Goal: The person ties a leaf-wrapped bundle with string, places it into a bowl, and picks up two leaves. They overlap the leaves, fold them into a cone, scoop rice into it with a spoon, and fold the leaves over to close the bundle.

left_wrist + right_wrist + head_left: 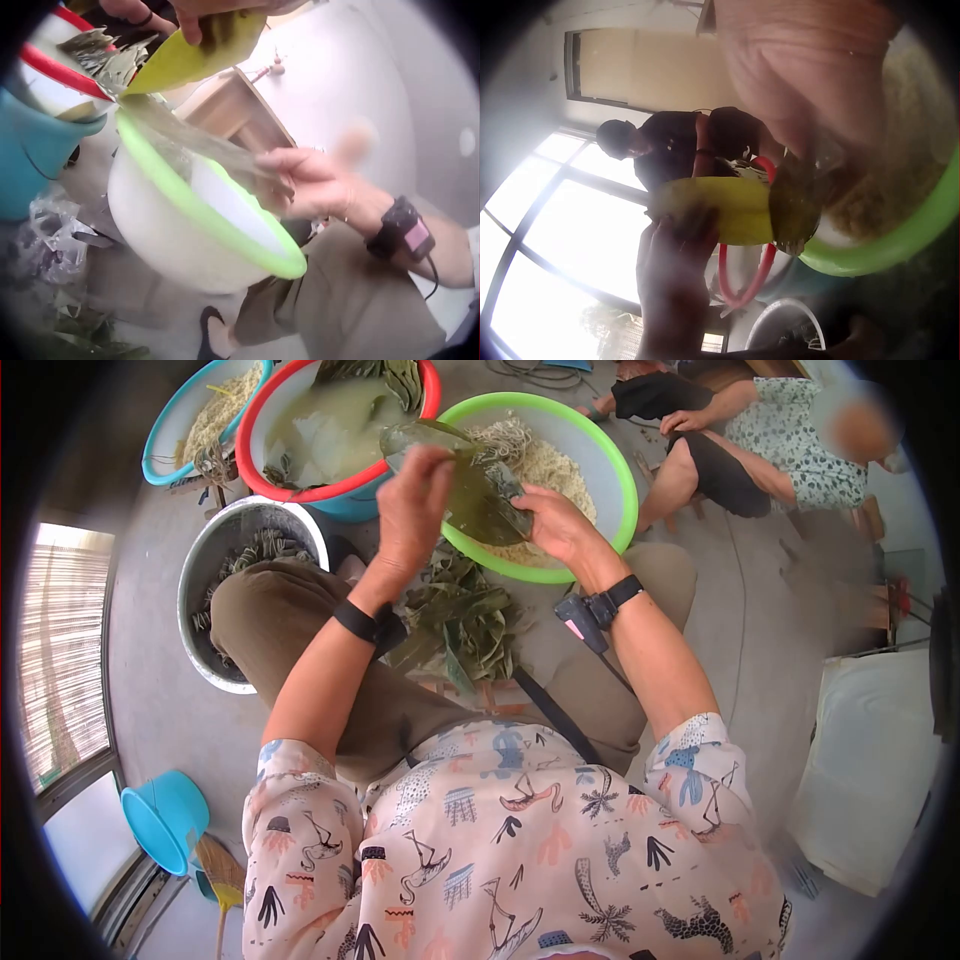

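Broad green leaves [470, 500] span between my two hands, above a green-rimmed basin [628, 490] of pale grain [565, 475]. My left hand [412, 510] pinches the leaf at one end, its fingers raised; in the left wrist view the thumb presses on the yellow-green leaf [199, 60]. My right hand [558, 525] grips the other end between thumb and fingers, close over the basin. From the right wrist, the same leaf [735, 210] appears stretched toward my left hand [679, 262]. Loose leaves [460, 620] lie in a heap below my hands.
A red-rimmed basin [431, 395] holds cloudy water and leaves. Left of it stands a blue-rimmed basin [160, 435]. By my knee is a metal pot [190, 635] with tied bundles [262, 550]. Another person [760, 450] sits at the right. A blue bucket [165, 815] lies lower left.
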Available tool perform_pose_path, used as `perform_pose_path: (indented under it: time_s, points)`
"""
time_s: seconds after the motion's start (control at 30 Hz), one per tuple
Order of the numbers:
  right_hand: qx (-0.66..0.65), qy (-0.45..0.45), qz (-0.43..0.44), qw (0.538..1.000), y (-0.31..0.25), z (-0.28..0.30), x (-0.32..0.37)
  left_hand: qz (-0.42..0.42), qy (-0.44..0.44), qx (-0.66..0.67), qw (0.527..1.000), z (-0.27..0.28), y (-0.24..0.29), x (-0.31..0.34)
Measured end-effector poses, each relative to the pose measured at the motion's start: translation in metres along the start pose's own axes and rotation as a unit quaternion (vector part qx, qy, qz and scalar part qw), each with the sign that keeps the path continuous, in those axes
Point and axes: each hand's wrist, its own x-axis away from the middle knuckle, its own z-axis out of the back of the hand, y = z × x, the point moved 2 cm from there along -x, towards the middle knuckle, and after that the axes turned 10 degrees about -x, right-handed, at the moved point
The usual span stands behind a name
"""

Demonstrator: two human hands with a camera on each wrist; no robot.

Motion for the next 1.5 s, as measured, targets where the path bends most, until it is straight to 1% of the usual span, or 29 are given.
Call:
perform_pose_path:
  time_s: [0.03,0.1,0.13,0.17,0.2,0.23,0.37,0.43,0.53,0.57,0.63,0.73,0.77,0.8,0.87,0.93,0.97,1.0,1.03,1.07,1.1,1.13,1.17,1.2,1.23,1.3,1.33,1.4,1.5]
  points:
    - [-0.001,0.001,0.0,1.0,0.001,0.001,-0.001,-0.006,-0.02,0.002,1.0,-0.003,0.003,0.004]
    - [0.017,-0.006,-0.006,1.0,0.0,-0.002,-0.004,-0.078,-0.068,0.004,0.995,-0.019,0.005,0.023]
    - [0.016,-0.005,-0.005,1.0,0.0,-0.002,-0.003,-0.079,-0.091,0.004,0.993,-0.022,0.003,0.03]
    - [0.017,-0.023,-0.006,1.0,-0.001,-0.003,-0.003,-0.079,-0.093,0.005,0.992,-0.025,0.001,0.035]
    - [0.019,-0.041,-0.008,0.999,-0.002,-0.004,-0.002,-0.07,-0.107,0.0,0.992,-0.027,0.001,0.038]
    - [0.017,-0.04,-0.007,0.999,-0.002,-0.005,-0.001,-0.06,-0.121,-0.006,0.991,-0.029,0.001,0.04]
    - [0.012,-0.06,-0.008,0.998,-0.004,-0.014,0.005,-0.063,-0.137,-0.011,0.988,-0.03,0.001,0.044]
    - [0.004,-0.064,-0.016,0.998,-0.003,-0.014,0.005,-0.103,-0.127,-0.01,0.986,-0.032,0.0,0.045]
    - [0.0,-0.039,-0.007,0.999,-0.003,-0.017,0.004,-0.122,-0.136,-0.029,0.983,-0.033,0.001,0.047]
    - [-0.022,-0.025,-0.017,0.999,-0.003,-0.018,0.005,-0.122,-0.137,-0.028,0.983,-0.033,0.002,0.046]
    - [-0.045,-0.01,-0.027,0.999,-0.003,-0.017,0.007,-0.156,-0.137,-0.055,0.977,-0.033,0.003,0.047]
    - [-0.022,-0.021,-0.005,1.0,0.002,-0.01,0.005,-0.17,-0.149,-0.066,0.972,-0.033,0.003,0.048]
    - [0.019,-0.024,0.003,1.0,0.004,-0.004,0.002,-0.17,-0.149,-0.066,0.972,-0.033,0.004,0.049]
    - [0.062,-0.027,0.012,0.998,0.003,-0.005,0.002,-0.164,-0.147,-0.064,0.973,-0.031,0.009,0.05]
    - [0.047,-0.034,0.013,0.998,-0.002,-0.004,0.009,-0.159,-0.142,-0.063,0.975,-0.031,0.01,0.05]
    - [0.032,-0.044,0.011,0.998,-0.007,-0.003,0.014,-0.099,-0.052,-0.057,0.992,-0.027,0.003,0.046]
    - [0.019,-0.031,0.016,0.999,-0.01,0.0,0.017,-0.1,-0.05,-0.058,0.992,-0.026,-0.002,0.044]
    - [0.007,-0.018,0.02,1.0,-0.012,0.003,0.019,0.076,-0.141,-0.011,0.987,-0.026,-0.016,0.04]
    - [0.009,-0.02,0.021,1.0,-0.015,-0.003,0.025,0.25,-0.226,0.039,0.941,-0.027,-0.03,0.039]
    - [0.004,0.014,0.025,1.0,-0.017,-0.006,0.032,0.375,-0.304,0.168,0.859,-0.033,-0.05,0.045]
    - [-0.001,0.047,0.028,0.999,-0.019,-0.01,0.037,0.374,-0.3,0.169,0.861,-0.033,-0.049,0.046]
    - [0.001,0.043,0.027,0.999,-0.02,-0.011,0.04,0.446,-0.308,0.269,0.797,-0.036,-0.047,0.05]
    - [-0.008,0.04,0.024,0.999,-0.02,-0.011,0.042,0.508,-0.31,0.363,0.717,-0.039,-0.044,0.054]
    - [-0.019,0.038,0.02,0.999,-0.019,-0.012,0.043,0.502,-0.32,0.458,0.66,-0.045,-0.042,0.05]
    - [-0.02,0.036,0.019,0.999,-0.018,-0.012,0.045,0.502,-0.318,0.457,0.662,-0.049,-0.042,0.049]
    - [-0.033,0.008,-0.002,0.999,-0.014,-0.012,0.05,0.432,-0.276,0.604,0.61,-0.055,-0.038,0.045]
    - [-0.033,0.008,-0.003,0.999,-0.012,-0.013,0.053,0.432,-0.274,0.605,0.61,-0.057,-0.037,0.043]
    - [-0.031,-0.012,0.001,0.999,-0.008,-0.014,0.059,0.482,-0.177,0.608,0.605,-0.062,-0.04,0.039]
    - [-0.009,0.009,0.013,1.0,-0.002,-0.004,0.062,0.485,-0.181,0.599,0.611,-0.075,-0.04,0.041]
